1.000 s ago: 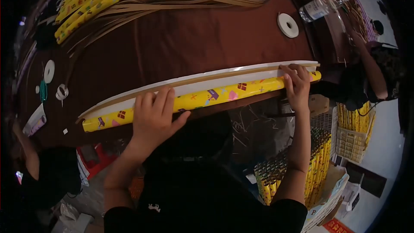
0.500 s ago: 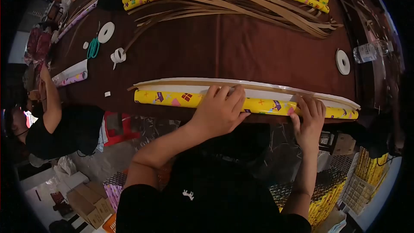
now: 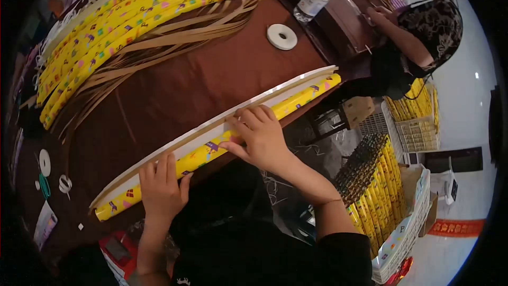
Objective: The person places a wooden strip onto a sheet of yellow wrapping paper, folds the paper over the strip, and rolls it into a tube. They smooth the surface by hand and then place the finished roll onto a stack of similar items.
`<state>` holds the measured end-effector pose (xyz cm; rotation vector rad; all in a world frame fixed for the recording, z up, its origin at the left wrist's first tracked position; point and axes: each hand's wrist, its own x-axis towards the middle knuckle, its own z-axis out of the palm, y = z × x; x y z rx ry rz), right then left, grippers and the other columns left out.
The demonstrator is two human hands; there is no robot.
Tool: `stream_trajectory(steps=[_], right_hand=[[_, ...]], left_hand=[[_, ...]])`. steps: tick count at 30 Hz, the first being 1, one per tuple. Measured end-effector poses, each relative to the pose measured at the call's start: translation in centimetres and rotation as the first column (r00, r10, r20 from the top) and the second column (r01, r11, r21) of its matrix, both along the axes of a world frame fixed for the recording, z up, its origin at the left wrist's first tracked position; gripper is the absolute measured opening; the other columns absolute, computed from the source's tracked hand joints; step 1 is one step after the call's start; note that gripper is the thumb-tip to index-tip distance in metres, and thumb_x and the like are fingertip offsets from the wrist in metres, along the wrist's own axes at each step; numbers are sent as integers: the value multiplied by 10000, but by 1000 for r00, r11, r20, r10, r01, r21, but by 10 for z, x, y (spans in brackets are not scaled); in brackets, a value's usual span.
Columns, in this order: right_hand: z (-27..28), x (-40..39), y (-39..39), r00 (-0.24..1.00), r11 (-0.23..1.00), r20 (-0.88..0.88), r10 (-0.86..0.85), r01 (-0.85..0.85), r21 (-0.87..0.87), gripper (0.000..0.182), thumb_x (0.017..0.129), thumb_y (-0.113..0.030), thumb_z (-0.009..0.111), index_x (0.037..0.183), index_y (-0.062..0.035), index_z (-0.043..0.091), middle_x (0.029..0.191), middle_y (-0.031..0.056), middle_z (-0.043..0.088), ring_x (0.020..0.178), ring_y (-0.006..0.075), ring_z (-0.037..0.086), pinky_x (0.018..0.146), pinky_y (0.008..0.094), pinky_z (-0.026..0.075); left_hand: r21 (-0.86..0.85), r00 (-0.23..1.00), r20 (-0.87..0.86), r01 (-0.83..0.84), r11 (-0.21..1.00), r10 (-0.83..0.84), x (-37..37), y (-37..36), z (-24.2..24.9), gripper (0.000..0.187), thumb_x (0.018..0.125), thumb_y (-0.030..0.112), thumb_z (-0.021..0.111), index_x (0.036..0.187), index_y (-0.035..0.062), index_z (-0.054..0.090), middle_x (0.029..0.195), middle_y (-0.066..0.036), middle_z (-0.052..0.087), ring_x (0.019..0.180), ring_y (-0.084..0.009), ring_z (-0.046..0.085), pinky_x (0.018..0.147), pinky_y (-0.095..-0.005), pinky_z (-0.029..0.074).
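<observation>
A roll of yellow printed wrapping paper (image 3: 302, 100) lies slantwise along the table's near edge, its white inner side showing as a loose flap (image 3: 211, 126) on the far side. Along that flap runs a narrow brown strip (image 3: 288, 89). My left hand (image 3: 160, 189) is closed over the roll near its left end, fingers across the strip and thumb on the near side. Right of the middle, my right hand (image 3: 260, 139) grips the roll, with fingertips on the strip and thumb laid along the printed paper.
Finished yellow rolls (image 3: 132, 34) and loose brown strips (image 3: 174, 42) lie at the far side. A white tape roll (image 3: 282, 37) and a bottle (image 3: 317, 1) stand beyond. Green scissors (image 3: 45, 186) lie left. Packed rolls (image 3: 378, 201) stand below right; a co-worker (image 3: 431, 29) sits at upper right.
The view has swung to the right, so the roll now appears slanted. Both my hands have shifted leftward along the roll, and the right fingers now reach onto the brown strip.
</observation>
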<state>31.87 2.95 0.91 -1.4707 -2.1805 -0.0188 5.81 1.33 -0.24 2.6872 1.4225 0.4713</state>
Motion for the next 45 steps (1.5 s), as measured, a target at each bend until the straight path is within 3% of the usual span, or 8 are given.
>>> stream_trajectory(steps=[13,16,23,30,33,39,42,45], right_hand=[[6,4,5,999,998,-14,-45,46,49,373,794,-393,699,946,-54,668,981,88,602,959,283,551,863,425,419],[20,15,17,981,971,-58,-184,190,148,330,734,-159,753,1045,-106,657,1024,83,591,963,284,536,851,412,392],[36,4,67,944,861,21,330,-292,-418,351,772,-97,706,1108,-36,628,1059,115,616,1028,319,556,950,425,396],[35,-4,88,910,748,6,415,-338,-571,379,723,-57,723,1092,-44,640,996,116,608,1019,325,550,921,428,399],[40,-11,72,905,847,-120,409,-425,-318,383,722,-50,717,1093,-57,624,1058,113,588,1022,325,544,909,424,397],[24,22,29,871,989,-490,-37,101,105,205,762,-27,715,952,-51,641,911,102,616,849,292,596,735,359,473],[5,72,23,742,820,-529,-412,555,140,139,797,-54,686,930,-35,649,906,104,626,861,284,609,749,357,480],[-7,124,37,603,704,-542,-585,710,28,173,798,-126,690,953,-51,682,940,105,635,924,285,594,806,375,475]], left_hand=[[125,998,53,13,992,-20,-4,-1,-7,456,780,240,721,1114,-33,574,1028,-157,547,872,-341,518,799,-455,427],[143,996,82,28,989,-40,-4,2,-5,418,762,254,734,1046,-22,603,936,-135,559,808,-308,526,727,-418,433],[162,993,102,45,986,-62,-16,2,-7,456,782,322,743,1062,-19,623,872,-99,560,761,-245,502,682,-368,432],[200,995,88,29,979,-47,-22,-3,-6,467,775,323,709,1063,-36,628,861,-78,568,801,-233,532,750,-350,446],[118,998,69,-15,993,7,-41,-10,4,454,777,314,704,1071,-25,632,860,-80,580,776,-247,538,696,-355,445],[166,999,34,-29,986,24,-71,-24,2,424,783,238,717,1101,-20,609,1058,-173,594,868,-365,553,789,-465,455],[67,999,3,-52,996,52,-80,-27,-3,422,794,229,712,1110,-25,596,1159,-186,587,901,-378,548,815,-474,451],[32,997,-43,-61,998,62,-90,-26,-7,416,817,240,700,1116,-29,595,1183,-180,585,938,-380,538,826,-465,444]])
